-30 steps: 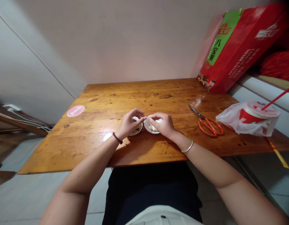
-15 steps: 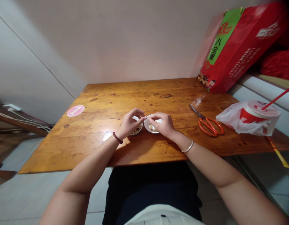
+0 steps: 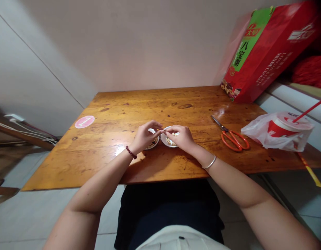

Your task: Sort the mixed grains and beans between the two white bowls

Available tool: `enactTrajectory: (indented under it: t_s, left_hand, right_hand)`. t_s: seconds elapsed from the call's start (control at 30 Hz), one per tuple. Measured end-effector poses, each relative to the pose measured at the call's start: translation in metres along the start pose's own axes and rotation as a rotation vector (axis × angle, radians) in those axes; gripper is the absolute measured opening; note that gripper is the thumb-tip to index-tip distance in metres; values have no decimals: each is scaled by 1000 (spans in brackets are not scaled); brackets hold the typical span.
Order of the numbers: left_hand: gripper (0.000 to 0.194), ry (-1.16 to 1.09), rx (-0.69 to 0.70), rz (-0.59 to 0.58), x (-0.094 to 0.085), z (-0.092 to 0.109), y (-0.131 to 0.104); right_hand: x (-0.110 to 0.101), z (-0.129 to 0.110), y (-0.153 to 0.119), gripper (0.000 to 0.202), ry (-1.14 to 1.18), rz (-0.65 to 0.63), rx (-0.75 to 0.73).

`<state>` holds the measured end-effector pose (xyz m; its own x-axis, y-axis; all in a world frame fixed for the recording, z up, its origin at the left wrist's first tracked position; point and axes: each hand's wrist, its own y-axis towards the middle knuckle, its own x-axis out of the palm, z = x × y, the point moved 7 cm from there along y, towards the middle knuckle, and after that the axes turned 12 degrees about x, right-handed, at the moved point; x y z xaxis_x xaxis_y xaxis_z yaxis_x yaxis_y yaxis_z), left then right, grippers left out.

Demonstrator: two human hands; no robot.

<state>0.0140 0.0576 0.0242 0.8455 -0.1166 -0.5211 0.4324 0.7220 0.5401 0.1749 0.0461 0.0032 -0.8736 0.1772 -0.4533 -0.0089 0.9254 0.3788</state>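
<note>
1. The left hand (image 3: 147, 136) and right hand (image 3: 180, 137) meet at the fingertips, fingers bent; I can't tell if they pinch something tiny.
2. Under them on the table (image 3: 139, 106), the left bowl (image 3: 151, 131) and right bowl (image 3: 163, 139) sit side by side, with little bits (image 3: 169, 141) inside.
3. Orange-handled scissors (image 3: 224, 129) lie to the right.
4. A big red box (image 3: 267, 52) is farther back.

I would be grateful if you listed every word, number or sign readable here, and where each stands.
"1": round pink sticker.
"八宝粥": green panel of the red box.
"大早": red logo on that panel.
"LONGAN &…", "MIXDE CONG…": box's red side, line ends blurred.
Too blurred: box's white logo and smaller print, cup markings.
</note>
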Motion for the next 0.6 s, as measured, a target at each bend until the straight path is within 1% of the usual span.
enactTrajectory:
  t_s: [0.2, 0.33, 0.4, 0.5, 0.6]
  left_hand:
    - [33, 17, 14, -37, 2, 3, 0]
    - [28, 52, 18, -47, 0, 5, 0]
    - [24, 92, 10, -46, -3, 1, 1]
    - [21, 157, -10, -57, -10, -8, 2]
    - [16, 301, -28, -143, -14, -17, 1]
  right_hand:
    - [6, 11, 2, 15, 54, -47, 79]
    - [7, 14, 2, 18, 98, -57, 128]
    - [7, 15, 3, 20, 119, -58, 153]
    - [5, 13, 4, 17, 150, -55, 149]
    - [2, 12, 4, 15, 148, -32, 135]
